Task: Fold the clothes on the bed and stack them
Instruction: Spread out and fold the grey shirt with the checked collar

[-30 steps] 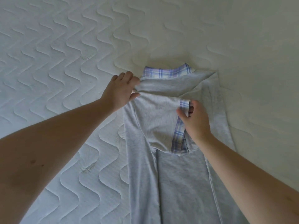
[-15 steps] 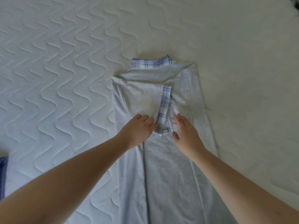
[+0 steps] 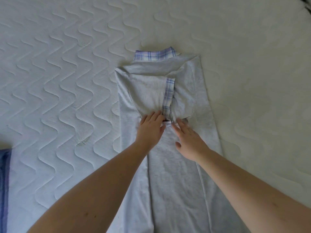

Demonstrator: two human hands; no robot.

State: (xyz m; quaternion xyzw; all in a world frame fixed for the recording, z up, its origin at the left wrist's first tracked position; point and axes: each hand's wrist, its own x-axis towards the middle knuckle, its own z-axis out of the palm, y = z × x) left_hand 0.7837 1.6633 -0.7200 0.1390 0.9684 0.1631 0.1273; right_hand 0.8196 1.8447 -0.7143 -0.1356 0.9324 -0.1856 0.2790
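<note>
both hands have slid down from the shoulders to the plaid cuff (image 3: 168, 96); left hand (image 3: 151, 128) and right hand (image 3: 188, 140) lie flat, fingers spread, gripping nothing. shirt (image 3: 168, 165) lies on the bed (image 3: 67, 81), sleeves folded in. soft, light, limp knit, likely to shift; best pinched at the hem corners.

The left hand (image 3: 152, 127) and right hand (image 3: 189, 140) have been drawn down from the upper folds to frame centre. The plaid cuff's (image 3: 168, 96) lower end is now bunched between them.
</note>
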